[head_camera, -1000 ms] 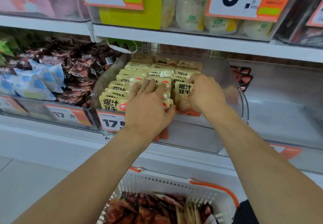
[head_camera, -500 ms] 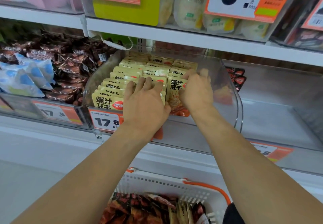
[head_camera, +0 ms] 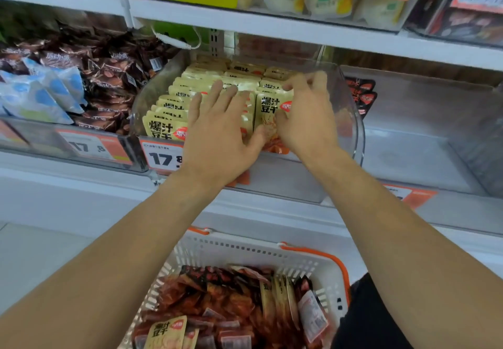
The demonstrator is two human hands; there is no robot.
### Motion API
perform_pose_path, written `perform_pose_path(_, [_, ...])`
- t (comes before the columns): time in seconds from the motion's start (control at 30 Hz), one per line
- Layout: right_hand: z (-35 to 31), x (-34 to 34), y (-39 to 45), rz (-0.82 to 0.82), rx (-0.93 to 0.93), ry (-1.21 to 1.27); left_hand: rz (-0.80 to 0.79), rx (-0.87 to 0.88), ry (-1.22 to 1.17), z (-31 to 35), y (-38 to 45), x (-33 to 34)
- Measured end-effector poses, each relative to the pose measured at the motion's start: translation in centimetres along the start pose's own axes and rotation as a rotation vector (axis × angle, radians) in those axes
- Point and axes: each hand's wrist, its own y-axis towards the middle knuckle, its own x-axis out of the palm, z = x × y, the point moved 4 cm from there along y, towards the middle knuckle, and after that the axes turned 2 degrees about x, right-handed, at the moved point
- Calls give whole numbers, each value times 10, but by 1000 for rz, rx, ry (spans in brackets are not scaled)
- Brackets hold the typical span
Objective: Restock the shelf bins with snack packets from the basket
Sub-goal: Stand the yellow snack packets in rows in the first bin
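Two hands (head_camera: 217, 133) (head_camera: 304, 114) on glossy yellow packets (head_camera: 174, 103) — left fingers flat, right seemingly pinching one.

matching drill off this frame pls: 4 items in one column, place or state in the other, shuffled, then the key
Things:
1. left hand
2. right hand
3. white basket
4. blue-and-white packets

Places or states:
A. below the shelf, holding red packets and a few yellow ones
B. in the bin left of the clear bin
C. flat, fingers straight, on the middle rows of yellow packets
D. fingers curled on the front packet of the right-hand row

Pairs: 1-C, 2-D, 3-A, 4-B
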Motion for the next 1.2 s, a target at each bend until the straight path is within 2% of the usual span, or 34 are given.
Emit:
perform_pose_path(0.07, [-13,-11,-22,46,-148,110,207,82,-90,3,-19,-10])
perform_pose_path(0.17, [-24,-14,-62,12,-293,283,318,97,-220,5,-58,-10])
perform_pose_path(0.27, [-20,-6,-103,-27,-417,267,324,89,-313,7,-96,6])
perform_pose_path(0.37, [1,5,-140,-57,-485,236,169,52,-314,13,-132,35])
perform_pose_path(0.43, [25,23,-168,-200,-382,246,-93,-78,-388,18,-160,66])
perform_pose_path(0.53, [75,64,-220,-618,29,132,-577,-365,-472,26,-213,119])
perform_pose_path(0.6, [102,83,-260,-876,178,50,-765,-458,-444,31,-247,147])
perform_pose_path(0.67, [121,96,-300,-1090,258,-67,-878,-535,-464,35,-277,169])
perform_pose_path(0.77, [140,105,-342,-1228,443,-1,-960,-715,-580,37,-309,194])
perform_pose_path(0.87, [139,106,-358,-1198,573,150,-930,-871,-713,36,-319,205])
perform_pose_path(0.97, [141,104,-358,-1187,650,233,-881,-963,-735,34,-314,208])
perform_pose_path(1.07, [138,100,-348,-1191,658,283,-914,-998,-718,37,-307,210])
perform_pose_path(1.2, [119,93,-327,-1195,563,291,-969,-1011,-635,28,-300,206])
